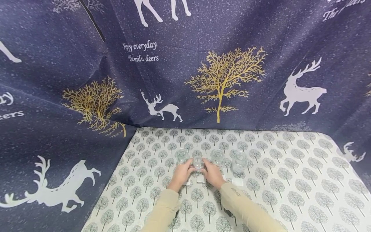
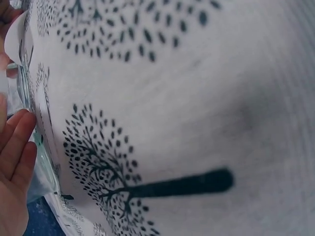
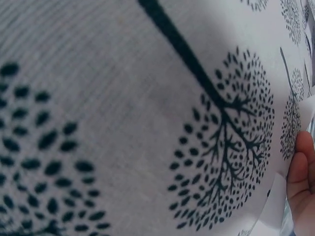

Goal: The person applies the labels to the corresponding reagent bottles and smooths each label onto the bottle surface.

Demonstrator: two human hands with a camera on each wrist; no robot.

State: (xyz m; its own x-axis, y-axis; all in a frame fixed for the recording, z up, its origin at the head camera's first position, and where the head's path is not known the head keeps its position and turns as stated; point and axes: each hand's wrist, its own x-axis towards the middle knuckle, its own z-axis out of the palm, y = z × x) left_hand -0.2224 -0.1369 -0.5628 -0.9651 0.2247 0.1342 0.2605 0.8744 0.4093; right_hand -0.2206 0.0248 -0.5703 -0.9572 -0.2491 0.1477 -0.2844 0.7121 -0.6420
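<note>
In the head view, a small clear glass jar (image 1: 198, 163) stands on the tablecloth between both hands. My left hand (image 1: 182, 172) holds it from the left, with thumb and fingers at its side. From the right, my right hand (image 1: 212, 172) grips the same jar. Another glass jar (image 1: 182, 156) stands just beyond the left hand's fingers. The left wrist view has the left fingers (image 2: 19, 147) beside clear glass at the frame's edge. At the right edge of the right wrist view, the right hand's curled fingers (image 3: 301, 172) show, the jar mostly hidden.
To the right stand two more glass jars, one (image 1: 217, 157) behind the right hand and one (image 1: 239, 162) farther out. White paper slips lie in front of the row, including one (image 1: 201, 179) between the wrists and one (image 1: 237, 182) at right. A dark printed curtain (image 1: 179, 80) hangs behind the table.
</note>
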